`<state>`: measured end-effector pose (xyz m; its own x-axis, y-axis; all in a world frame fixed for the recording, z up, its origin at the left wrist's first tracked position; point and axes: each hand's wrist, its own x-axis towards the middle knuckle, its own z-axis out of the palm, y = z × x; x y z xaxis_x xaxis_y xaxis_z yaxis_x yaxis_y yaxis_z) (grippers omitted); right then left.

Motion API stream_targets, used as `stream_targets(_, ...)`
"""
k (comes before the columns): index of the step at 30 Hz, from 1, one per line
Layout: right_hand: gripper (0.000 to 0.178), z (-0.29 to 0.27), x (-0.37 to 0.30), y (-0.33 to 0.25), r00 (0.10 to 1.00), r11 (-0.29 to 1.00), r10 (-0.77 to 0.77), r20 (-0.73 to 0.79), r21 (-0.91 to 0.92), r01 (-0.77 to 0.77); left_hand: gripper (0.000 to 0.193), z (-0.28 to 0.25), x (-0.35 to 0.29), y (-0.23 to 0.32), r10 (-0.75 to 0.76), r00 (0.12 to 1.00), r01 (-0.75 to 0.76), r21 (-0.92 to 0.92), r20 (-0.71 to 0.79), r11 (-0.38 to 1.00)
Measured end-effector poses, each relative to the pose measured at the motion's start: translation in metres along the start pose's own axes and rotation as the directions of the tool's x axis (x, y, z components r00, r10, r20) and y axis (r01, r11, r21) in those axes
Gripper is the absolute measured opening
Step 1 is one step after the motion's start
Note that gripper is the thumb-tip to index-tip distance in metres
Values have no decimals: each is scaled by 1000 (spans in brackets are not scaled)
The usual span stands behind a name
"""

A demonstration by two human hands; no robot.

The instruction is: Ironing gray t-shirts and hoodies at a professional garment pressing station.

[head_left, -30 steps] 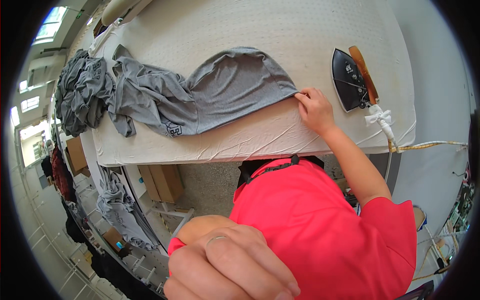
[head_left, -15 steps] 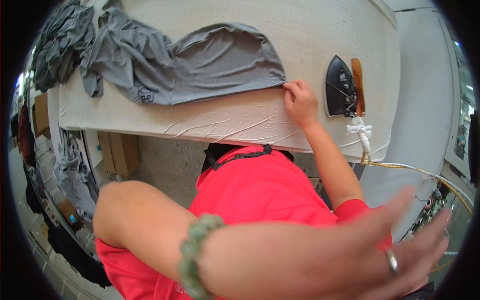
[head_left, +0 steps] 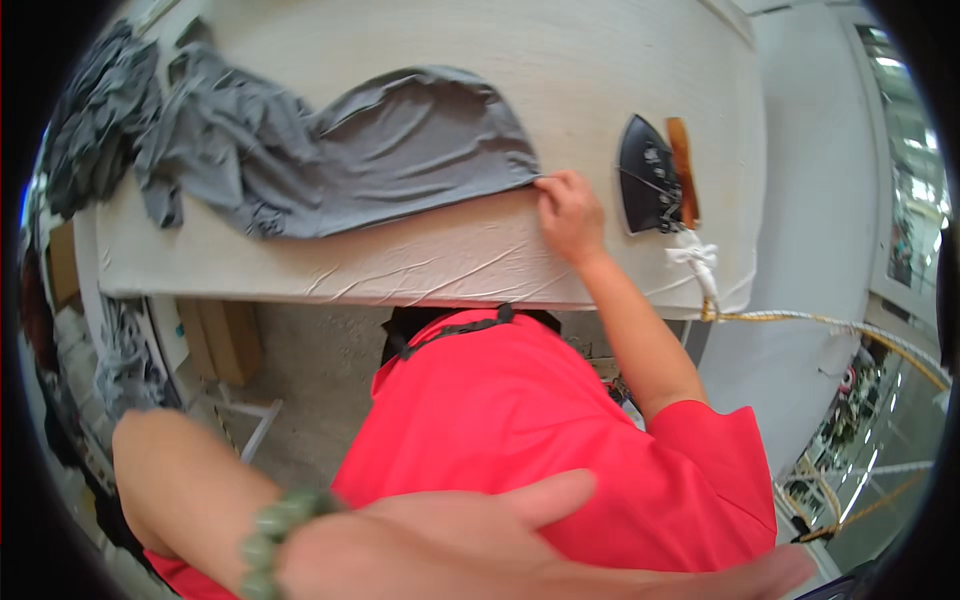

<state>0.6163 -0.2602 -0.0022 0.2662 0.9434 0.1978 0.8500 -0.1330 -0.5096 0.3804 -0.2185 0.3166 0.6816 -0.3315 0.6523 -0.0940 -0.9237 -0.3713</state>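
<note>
I see the padded surface carrying a grey garment, spread left of centre. My right hand pinches its right edge, fingers closed on cloth. My left hand fills the foreground, fingers outstretched, holding nothing. A dark iron rests just right.

Bright, even light; fisheye-bent edges, blurred foreground.

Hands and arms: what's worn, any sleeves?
Right hand is bare, with no glove; its arm comes out of a short red sleeve. Left hand is also ungloved, with a pale green bead bracelet at the wrist.
</note>
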Motion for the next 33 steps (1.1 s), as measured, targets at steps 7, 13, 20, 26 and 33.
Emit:
stream_targets(7,14,4,3,1,1000,1000,-13,-15,16,13,74,0,8,-5,-94,995,92,-108,-13,990)
stream_targets(13,14,-3,-1,-3,999,999,36,-30,25,-35,67,-69,-29,-51,227,912,-309,208,343,928)
stream_targets(20,16,3,6,-5,998,998,64,1,23,-64,63,-19,-20,-28,13,995,-17,43,96,999)
stream_targets(26,14,5,4,-3,1000,1000,1,-30,18,-1,59,-17,-25,-52,24,997,-26,21,75,999)
stream_targets(33,13,3,0,1,998,1000,7,-68,28,-5,53,-55,-34,-62,22,961,-5,-62,277,998)
